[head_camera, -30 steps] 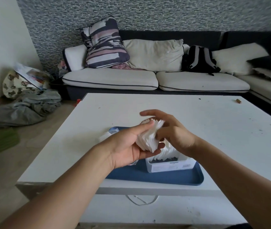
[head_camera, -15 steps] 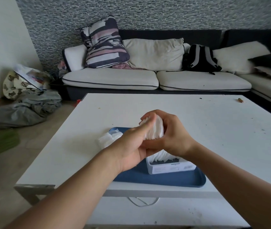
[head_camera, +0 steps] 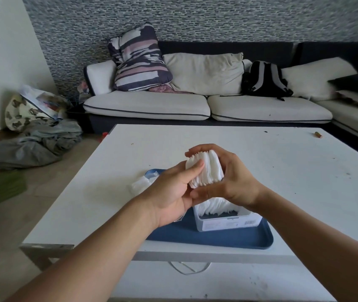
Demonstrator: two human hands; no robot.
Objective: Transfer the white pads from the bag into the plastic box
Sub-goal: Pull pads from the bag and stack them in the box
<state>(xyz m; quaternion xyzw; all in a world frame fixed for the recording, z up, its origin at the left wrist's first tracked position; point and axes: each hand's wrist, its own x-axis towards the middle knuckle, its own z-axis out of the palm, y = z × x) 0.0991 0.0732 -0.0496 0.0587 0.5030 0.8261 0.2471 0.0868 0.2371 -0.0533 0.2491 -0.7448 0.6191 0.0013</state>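
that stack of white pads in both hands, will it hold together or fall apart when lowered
The stack of thin white cotton pads probably splays if loosened: its edges already fan out. It looks soft and light, so both hands, left and right, likely need to squeeze it.

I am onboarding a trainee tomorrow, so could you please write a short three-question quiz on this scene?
1. True or false: both hands grip the stack of white pads.
2. What does the plastic box stand on? A: bare table; B: blue tray; C: sofa.
3. Fill in: the box already holds ____.

Key: 1 true, the left hand and right hand both hold it. 2 B, the blue tray. 3 white pads.
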